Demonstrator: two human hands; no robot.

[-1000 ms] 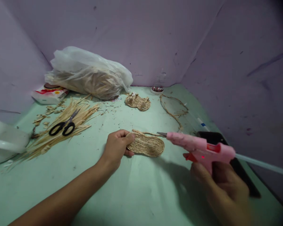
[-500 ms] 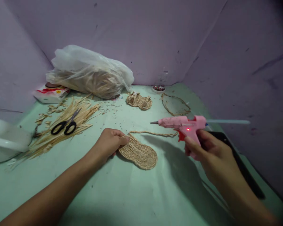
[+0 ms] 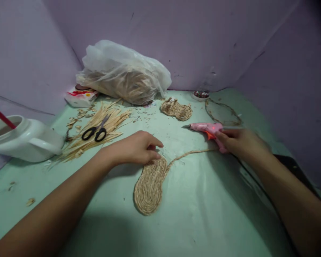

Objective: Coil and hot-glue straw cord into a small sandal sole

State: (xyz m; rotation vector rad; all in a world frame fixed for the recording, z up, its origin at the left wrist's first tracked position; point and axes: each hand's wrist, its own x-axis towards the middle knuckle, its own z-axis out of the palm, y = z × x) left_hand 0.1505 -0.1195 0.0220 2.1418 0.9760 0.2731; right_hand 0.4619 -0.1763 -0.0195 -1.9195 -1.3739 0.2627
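Observation:
A woven straw sole (image 3: 150, 184) lies flat on the pale green table (image 3: 198, 214), its long axis running toward me. A braided straw cord (image 3: 192, 153) trails from its top to the right. My left hand (image 3: 135, 147) rests on the sole's far end, fingers curled and pinching its edge. My right hand (image 3: 239, 142) is wrapped round the handle of a pink glue gun (image 3: 204, 127), low over the table with the nozzle pointing left; a red light glows on it.
Black-handled scissors (image 3: 95, 132) lie on a heap of straw strips (image 3: 96, 130). Behind are a plastic bag of straw (image 3: 123, 73), a red-white packet (image 3: 80, 96), a second woven piece (image 3: 176, 109), a cord loop (image 3: 222, 112), a small bead dish (image 3: 200, 94). A white jug (image 3: 26, 137) stands left.
The sole has turned from lying crosswise to pointing toward me and has come nearer. My right hand has carried the glue gun away from me and down to the table.

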